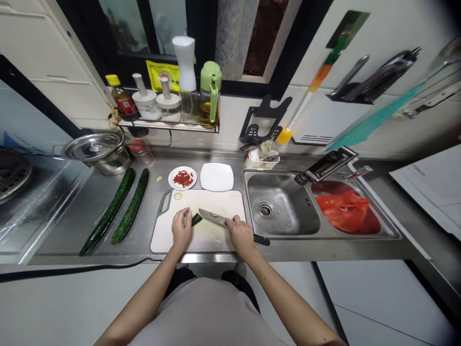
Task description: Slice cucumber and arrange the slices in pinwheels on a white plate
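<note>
A white cutting board (pixel 216 242) lies on the steel counter in front of me. My left hand (pixel 182 227) is closed on a short piece of cucumber (pixel 196 219), whose dark green end sticks out to the right of the fingers. My right hand (pixel 240 234) grips a kitchen knife (pixel 213 217), its blade pointing left over the board beside the cucumber's end and its black handle showing past the hand. A pale cucumber slice (pixel 177 196) rests at the board's upper left. Two whole cucumbers (pixel 110 211) (pixel 131 206) lie left of the board.
Behind the board stand a plate of small red pieces (pixel 183 179) and a white square plate (pixel 216 177). The sink (pixel 284 216) is at the right, with a red bag (pixel 344 211) in its second basin. A lidded pot (pixel 103 154) and a bottle shelf (pixel 165 125) are at the back.
</note>
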A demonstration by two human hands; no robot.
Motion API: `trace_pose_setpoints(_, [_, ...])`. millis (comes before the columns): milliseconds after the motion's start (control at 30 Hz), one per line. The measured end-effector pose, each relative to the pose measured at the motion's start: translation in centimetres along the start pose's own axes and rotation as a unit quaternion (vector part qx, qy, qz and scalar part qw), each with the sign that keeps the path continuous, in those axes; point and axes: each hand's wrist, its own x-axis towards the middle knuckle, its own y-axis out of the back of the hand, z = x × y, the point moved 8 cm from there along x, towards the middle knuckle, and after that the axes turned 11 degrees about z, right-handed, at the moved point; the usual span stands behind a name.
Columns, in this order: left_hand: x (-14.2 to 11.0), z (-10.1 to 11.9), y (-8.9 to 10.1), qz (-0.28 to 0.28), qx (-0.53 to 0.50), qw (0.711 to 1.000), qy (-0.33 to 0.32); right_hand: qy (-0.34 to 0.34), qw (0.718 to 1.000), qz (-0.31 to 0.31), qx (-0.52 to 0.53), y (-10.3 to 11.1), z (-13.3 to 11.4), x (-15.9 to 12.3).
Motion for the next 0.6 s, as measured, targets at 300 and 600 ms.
trace_pose_setpoints(300, [2.5,5.1,-1.7,-0.144,0.036,0.986,-0.075,0.058,0.97,0.236,0.0,1.3,0.4,-1.3])
trace_pose_setpoints(600, [1.6,7.3,-3.1,-0.252,0.111,0.958,-0.085,0.094,0.932,0.35,-0.021,2.7,0.1,-2.1])
